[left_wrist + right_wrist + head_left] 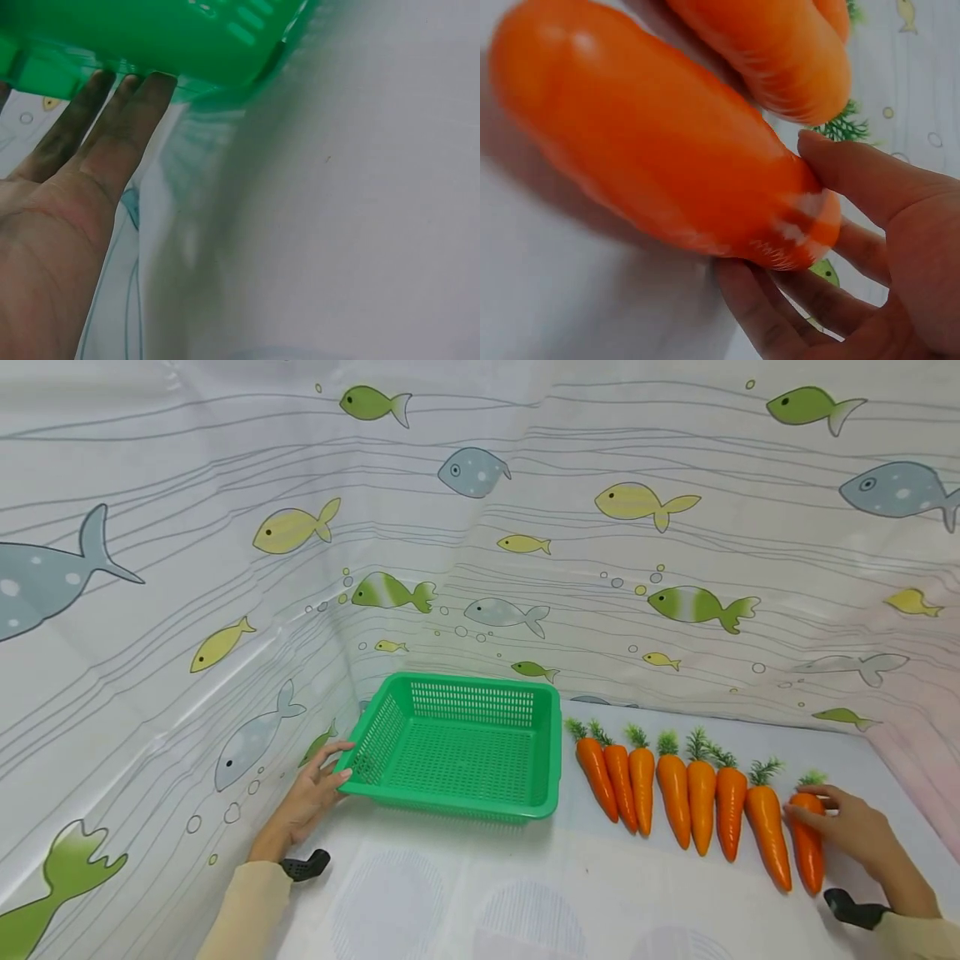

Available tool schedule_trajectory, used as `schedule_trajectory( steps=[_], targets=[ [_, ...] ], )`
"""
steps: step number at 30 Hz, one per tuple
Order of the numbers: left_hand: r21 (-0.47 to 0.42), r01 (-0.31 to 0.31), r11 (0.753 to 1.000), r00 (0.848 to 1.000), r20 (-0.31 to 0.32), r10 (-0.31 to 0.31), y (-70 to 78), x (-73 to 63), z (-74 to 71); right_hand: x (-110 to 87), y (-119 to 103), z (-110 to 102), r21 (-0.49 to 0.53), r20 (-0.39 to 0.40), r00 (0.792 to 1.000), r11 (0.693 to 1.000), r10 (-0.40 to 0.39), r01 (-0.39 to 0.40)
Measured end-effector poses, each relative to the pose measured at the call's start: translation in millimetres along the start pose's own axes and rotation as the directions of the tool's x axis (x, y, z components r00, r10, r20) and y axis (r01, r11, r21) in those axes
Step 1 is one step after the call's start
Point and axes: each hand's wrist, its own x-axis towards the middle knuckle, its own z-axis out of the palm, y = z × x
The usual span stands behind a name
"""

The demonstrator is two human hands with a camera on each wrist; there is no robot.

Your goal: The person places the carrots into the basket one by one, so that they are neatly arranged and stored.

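One glossy carrot (pixel 807 852) at the far right of the row (pixel 701 806), pinched across its thick end by the right hand (pixel 851 828), likely light, stiff and slippery, best held there, with the left hand (pixel 309 795) straight-fingered against the basket (pixel 450 802).

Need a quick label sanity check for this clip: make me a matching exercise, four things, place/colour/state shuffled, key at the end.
Things
1. basket
2. left hand
3. right hand
4. backdrop

Descriptions
A. gripping the rightmost carrot in the head view
B. whitish, printed with fish
C. green, with slotted walls
D. touching the green container's left side

Pairs: 1-C, 2-D, 3-A, 4-B
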Motion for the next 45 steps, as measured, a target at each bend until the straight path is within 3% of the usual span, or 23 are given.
schedule_trajectory(
  steps=[11, 18, 25, 31, 37, 45],
  targets=[
    [0.002, 0.009, 1.0, 1.0, -0.016, -0.009, -4.1, 0.6, 0.3, -11.5, -2, -6, 0.088, -0.035, 0.994, 0.991, 0.102, -0.098],
    [-0.018, -0.02, 1.0, 0.999, 0.038, 0.021, -2.3, 1.7, -2.6, -12.9, -1, -10, 0.184, -0.168, 0.984, 0.982, 0.063, -0.031],
    [-0.023, -0.025, 0.999, 0.999, 0.043, 0.026, -1.6, 1.5, -2.9, -18.8, -19, -15, 0.266, -0.269, 0.962, 0.964, 0.046, 0.028],
    [-0.037, -0.032, 0.999, 0.999, 0.035, 0.033, -3.5, 0.0, -1.8, -23.2, -41, -19, 0.326, -0.263, 0.964, 0.944, 0.044, 0.046],
    [-0.025, -0.03, 0.999, 0.999, 0.01, 0.03, -5.5, -0.6, -0.7, -23.2, -62, -17, 0.326, -0.251, 0.968, 0.939, -0.023, 0.107],
    [-0.005, -0.039, 0.999, 0.999, 0.024, 0.039, -4.7, -1.8, -0.1, -21.9, -87, -11, 0.341, -0.226, 0.97, 0.925, -0.09, 0.166]
  ],
)
